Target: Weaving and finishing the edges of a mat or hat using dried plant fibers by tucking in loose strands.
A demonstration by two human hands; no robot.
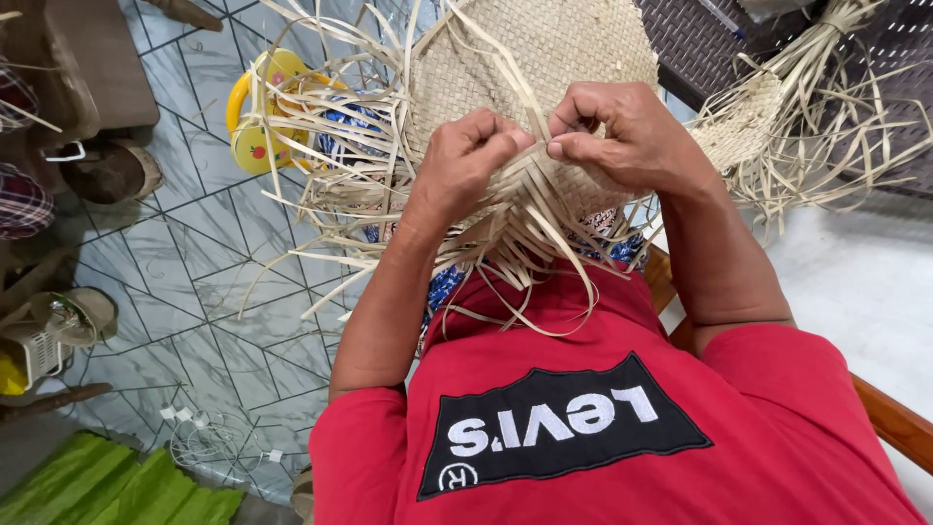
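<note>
The grey marbled tile floor (194,262) is filling the left side of the view, and a person in a red shirt (603,428) is sitting over it, with a wooden chair arm (894,418) showing at the right. Across the person's lap a large woven straw mat (544,49) is lying, its finished pale weave spreading toward the top of the view and its unwoven edge facing the body. Loose straw strips (340,175) are fanning out from that edge to the left and hanging down over the shirt. A second woven piece (748,126) with its own loose strands is resting to the right, partly over a dark wicker surface (700,39). The left hand (466,160) is curling closed over the weave's edge, its fingers pinching a strip against the mat. The right hand (622,131) is closing too, thumb and forefinger gripping a strip just beside the left hand's fingertips, so the two hands are nearly touching at the working edge. A yellow plastic toy (258,117) is lying on the floor behind the strips, a green cloth (107,486) is sitting at the lower left corner, and a white cable (204,437) is coiling near it.
</note>
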